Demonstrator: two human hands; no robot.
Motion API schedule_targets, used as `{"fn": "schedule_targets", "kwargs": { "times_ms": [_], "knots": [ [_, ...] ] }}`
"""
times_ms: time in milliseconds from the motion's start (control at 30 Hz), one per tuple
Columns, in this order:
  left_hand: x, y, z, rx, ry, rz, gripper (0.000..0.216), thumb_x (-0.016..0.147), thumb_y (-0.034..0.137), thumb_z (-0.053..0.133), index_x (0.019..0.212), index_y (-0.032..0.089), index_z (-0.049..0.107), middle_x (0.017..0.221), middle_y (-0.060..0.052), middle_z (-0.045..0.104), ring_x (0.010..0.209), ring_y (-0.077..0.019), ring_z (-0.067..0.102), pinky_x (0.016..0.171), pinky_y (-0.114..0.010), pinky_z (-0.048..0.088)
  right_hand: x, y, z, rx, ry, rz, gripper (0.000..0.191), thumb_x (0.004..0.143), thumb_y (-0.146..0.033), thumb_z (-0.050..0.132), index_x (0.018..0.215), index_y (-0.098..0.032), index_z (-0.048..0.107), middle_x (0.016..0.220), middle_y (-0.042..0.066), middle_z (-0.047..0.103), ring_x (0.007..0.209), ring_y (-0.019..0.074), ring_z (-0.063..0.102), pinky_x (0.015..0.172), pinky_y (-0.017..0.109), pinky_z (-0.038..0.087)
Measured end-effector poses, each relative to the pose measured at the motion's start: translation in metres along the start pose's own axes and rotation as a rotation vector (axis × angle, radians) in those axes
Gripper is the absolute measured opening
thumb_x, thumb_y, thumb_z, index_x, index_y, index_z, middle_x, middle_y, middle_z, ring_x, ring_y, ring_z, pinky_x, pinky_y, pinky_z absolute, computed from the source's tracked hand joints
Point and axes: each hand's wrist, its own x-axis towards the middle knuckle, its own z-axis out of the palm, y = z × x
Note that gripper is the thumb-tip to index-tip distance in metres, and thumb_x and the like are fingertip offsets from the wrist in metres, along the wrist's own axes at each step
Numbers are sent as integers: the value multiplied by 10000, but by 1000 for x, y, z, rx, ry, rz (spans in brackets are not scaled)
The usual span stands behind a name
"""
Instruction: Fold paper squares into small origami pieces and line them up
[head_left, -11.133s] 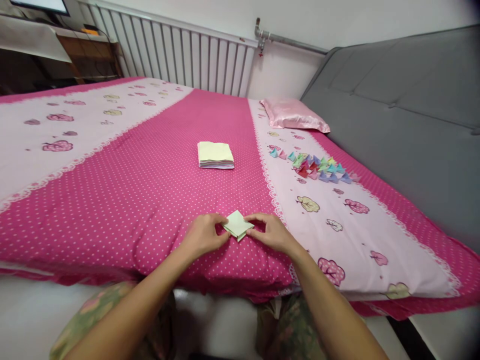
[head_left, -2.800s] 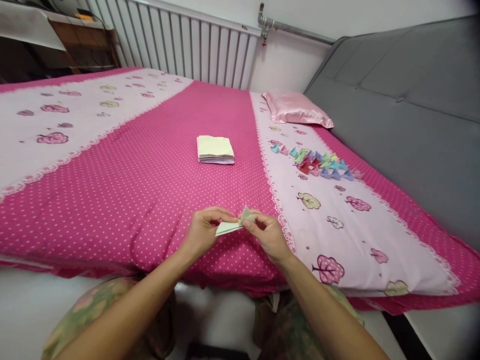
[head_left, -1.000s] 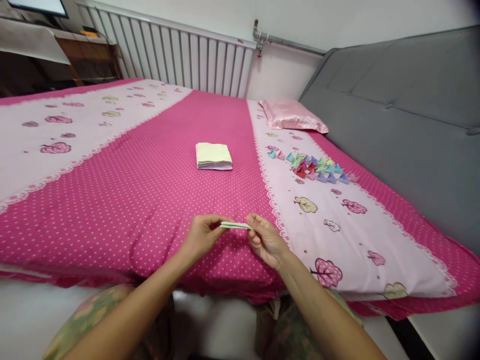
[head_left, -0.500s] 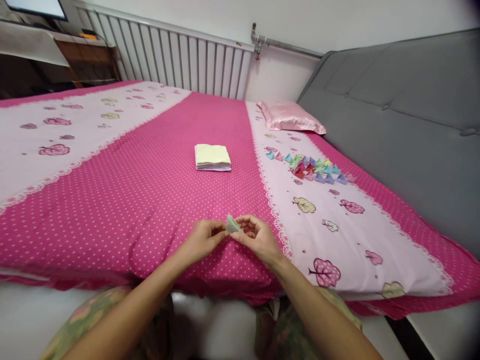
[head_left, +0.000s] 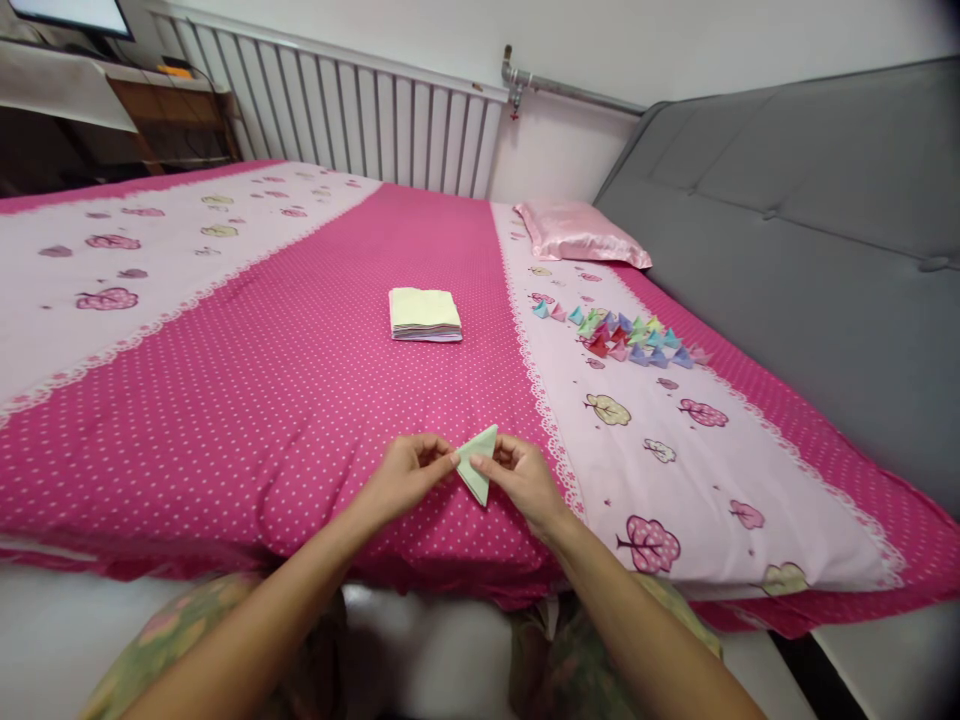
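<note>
A: Both hands are meeting over the near edge of the bed (head_left: 300, 380), and between them they're pinching a small pale-green paper (head_left: 478, 465), folded down to a triangle.

B: The left hand (head_left: 409, 478) is gripping the left corner with thumb and forefinger, and the right hand (head_left: 521, 480) is closing on the right edge the same way. Fingers are narrow on both, with nothing else in either palm.

A: The paper is hanging just above the pink dotted sheet, point down, and as far as I can tell it isn't lying on it.

B: I'm reading it as feather-light and thin, stiffer where the layers are doubling up. It's looking easy to crease or crumple, so a pinch at the corners and folded edges seems the sound hold, not the flat middle.

A: Farther up the bed, a stack (head_left: 424, 313) of square sheets is sitting well apart from the hands.

B: And off to the right, on the pale strip, a cluster of little coloured shapes (head_left: 626, 335) is lying near a pink pillow (head_left: 581, 232).
</note>
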Motion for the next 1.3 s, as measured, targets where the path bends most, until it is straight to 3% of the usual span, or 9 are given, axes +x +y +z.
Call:
{"fn": "schedule_targets", "kwargs": {
  "times_ms": [267,533,900,1000,1167,1300],
  "knots": [
    [-2,2,-1,77,-85,-6,238,746,346,521,698,120,579,587,7,514,547,-108,452,524,-224,349,1,2,-1,-46,22,-22,205,686,-346,668,680,-146,620,636,-10,602,568,102,522,563,227,401],
    [-1,0,-1,82,-112,-24,243,749,347,514,722,115,578,619,-6,537,568,-116,472,545,-236,367,1,0,-1,-110,92,-32,359,739,-426,596,523,-144,543,461,-49,445,437,64,375,443,206,271],
    [-2,4,-1,73,-98,-27,223,746,340,522,712,128,581,617,-3,552,575,-122,490,555,-238,382,1,4,-2,-44,153,-6,421,749,-503,552,512,-156,565,466,-20,504,449,92,436,468,220,332],
    [-2,2,-1,33,-95,-39,218,733,340,540,693,129,578,591,6,541,549,-111,475,535,-229,369,1,5,-4,-61,144,-12,433,761,-523,527,554,-153,613,475,-6,524,456,104,455,477,227,356],
    [2,-5,0,-181,-53,-140,216,696,335,586,676,124,544,538,11,549,492,-96,488,520,-225,374,2,3,-3,18,21,2,437,799,-526,468,785,-143,679,573,19,585,501,106,503,486,217,389],
    [3,-4,1,-295,-7,-223,197,710,308,588,689,121,528,540,-8,590,496,-102,543,527,-220,400,3,2,-2,101,45,42,378,767,-485,535,877,-151,672,618,13,591,519,90,508,470,195,383]
  ]
}}
